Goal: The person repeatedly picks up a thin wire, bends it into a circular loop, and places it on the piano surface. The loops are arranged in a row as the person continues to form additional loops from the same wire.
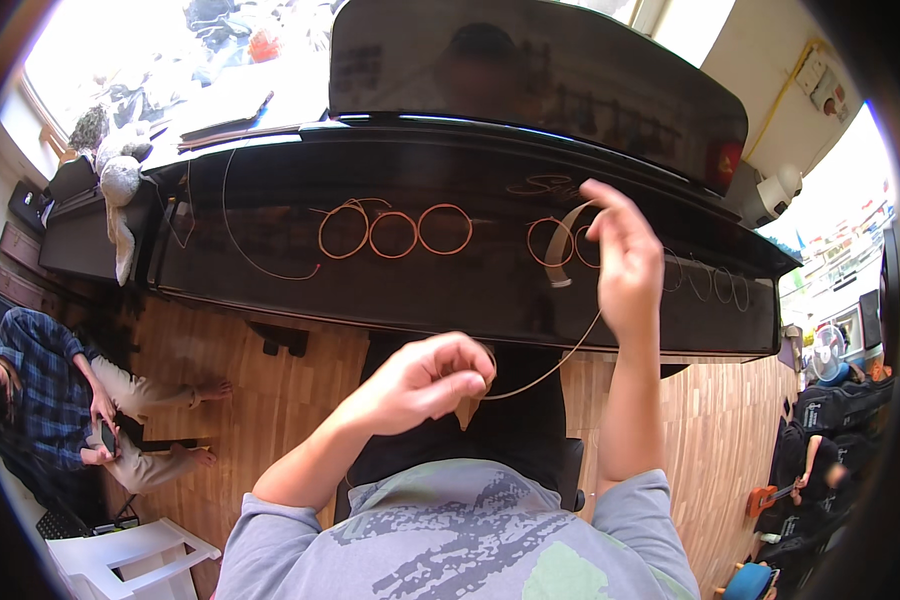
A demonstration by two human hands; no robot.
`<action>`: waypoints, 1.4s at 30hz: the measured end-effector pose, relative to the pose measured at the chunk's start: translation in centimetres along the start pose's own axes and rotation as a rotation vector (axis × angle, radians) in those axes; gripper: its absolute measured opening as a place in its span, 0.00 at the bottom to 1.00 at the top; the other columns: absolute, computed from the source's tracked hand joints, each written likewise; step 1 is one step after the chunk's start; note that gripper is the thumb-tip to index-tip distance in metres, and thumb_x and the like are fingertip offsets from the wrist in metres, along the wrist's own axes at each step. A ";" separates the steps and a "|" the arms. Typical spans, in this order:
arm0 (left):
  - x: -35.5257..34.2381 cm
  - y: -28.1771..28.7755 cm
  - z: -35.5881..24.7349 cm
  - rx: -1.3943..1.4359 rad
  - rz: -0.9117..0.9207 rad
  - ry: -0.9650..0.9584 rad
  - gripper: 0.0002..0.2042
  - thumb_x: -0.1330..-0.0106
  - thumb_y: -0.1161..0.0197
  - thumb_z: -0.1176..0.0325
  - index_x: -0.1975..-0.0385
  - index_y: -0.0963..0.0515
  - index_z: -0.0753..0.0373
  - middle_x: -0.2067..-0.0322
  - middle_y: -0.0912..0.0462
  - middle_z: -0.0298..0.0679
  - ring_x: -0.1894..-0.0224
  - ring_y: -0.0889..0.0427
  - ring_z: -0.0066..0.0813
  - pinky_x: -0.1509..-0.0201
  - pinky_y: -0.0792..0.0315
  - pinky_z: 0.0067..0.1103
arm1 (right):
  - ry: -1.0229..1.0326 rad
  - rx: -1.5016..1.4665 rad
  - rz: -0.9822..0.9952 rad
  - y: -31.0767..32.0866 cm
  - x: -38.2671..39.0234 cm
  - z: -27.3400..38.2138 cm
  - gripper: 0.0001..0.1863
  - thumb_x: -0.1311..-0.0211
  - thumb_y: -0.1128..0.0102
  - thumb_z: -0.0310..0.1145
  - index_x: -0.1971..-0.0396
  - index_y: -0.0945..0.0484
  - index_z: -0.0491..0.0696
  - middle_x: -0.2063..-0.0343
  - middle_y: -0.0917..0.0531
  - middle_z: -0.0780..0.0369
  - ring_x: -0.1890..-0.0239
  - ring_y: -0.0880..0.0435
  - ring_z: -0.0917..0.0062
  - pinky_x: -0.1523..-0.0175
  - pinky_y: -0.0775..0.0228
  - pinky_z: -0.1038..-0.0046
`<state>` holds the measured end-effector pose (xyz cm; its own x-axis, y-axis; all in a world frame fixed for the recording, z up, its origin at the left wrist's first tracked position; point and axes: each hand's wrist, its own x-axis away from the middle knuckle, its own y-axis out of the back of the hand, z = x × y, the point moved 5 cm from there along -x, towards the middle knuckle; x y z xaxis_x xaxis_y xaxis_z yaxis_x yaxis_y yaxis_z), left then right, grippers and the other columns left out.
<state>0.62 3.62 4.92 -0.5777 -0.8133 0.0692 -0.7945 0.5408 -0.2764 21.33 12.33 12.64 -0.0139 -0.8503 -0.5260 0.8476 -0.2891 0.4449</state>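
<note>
My left hand (430,375) is closed around a pale wire (560,370) above my lap, with a small tan piece (466,414) under its fingers. My right hand (620,260) is raised over the piano's right half, fingers curled on the wire, whose blurred end hangs beside it. On the black piano (370,300) lie several coiled copper-coloured strings (418,230), two partly behind my right hand, several silvery coils (730,290) at the right, and a loose silvery string (270,270) at the left.
A grey plush toy (120,185) lies at the piano's left end. A seated person (40,390) holds a phone at left. At right, another person (820,460) has a small guitar (765,500) among black cases, near a fan (828,350). A white plastic object (120,555) stands lower left.
</note>
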 end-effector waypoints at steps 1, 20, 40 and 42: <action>-0.3 0.5 -0.7 0.041 -0.039 -0.063 0.06 0.32 0.44 0.73 0.57 0.28 0.63 0.75 0.28 0.28 0.80 0.35 0.10 0.79 0.41 0.12 | 0.000 0.028 0.102 -0.8 1.1 0.4 0.16 0.37 0.52 0.19 0.54 0.21 0.47 0.72 0.21 0.60 0.72 0.23 0.80 0.66 0.29 0.76; -3.0 0.9 -2.0 0.204 -0.128 -0.115 0.26 0.36 0.39 0.75 0.40 0.42 0.59 0.77 0.32 0.32 0.85 0.39 0.10 0.85 0.48 0.11 | -0.289 -0.091 0.013 -2.0 4.6 -1.1 0.11 0.33 0.45 0.31 0.63 0.19 0.39 0.75 0.19 0.65 0.77 0.31 0.89 0.72 0.39 0.83; -4.1 0.8 0.8 -0.353 -0.154 -0.041 0.13 0.35 0.40 0.74 0.52 0.32 0.64 0.78 0.32 0.27 0.74 0.34 0.11 0.71 0.36 0.13 | -0.084 -0.487 0.082 -5.6 7.0 -1.5 0.17 0.27 0.53 0.39 0.56 0.20 0.42 0.66 0.19 0.64 0.66 0.24 0.83 0.58 0.34 0.82; -3.7 1.2 0.9 -0.374 -0.110 -0.070 0.10 0.34 0.41 0.73 0.56 0.30 0.64 0.78 0.32 0.27 0.73 0.33 0.11 0.70 0.36 0.13 | -0.046 -0.485 -0.037 -4.5 6.0 -2.2 0.18 0.27 0.55 0.39 0.56 0.20 0.41 0.65 0.17 0.61 0.64 0.21 0.81 0.56 0.32 0.80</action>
<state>2.00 7.06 3.46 -0.4814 -0.8765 0.0096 -0.8718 0.4799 0.0982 18.61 9.51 5.89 -0.0626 -0.8650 -0.4978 0.9954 -0.0904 0.0321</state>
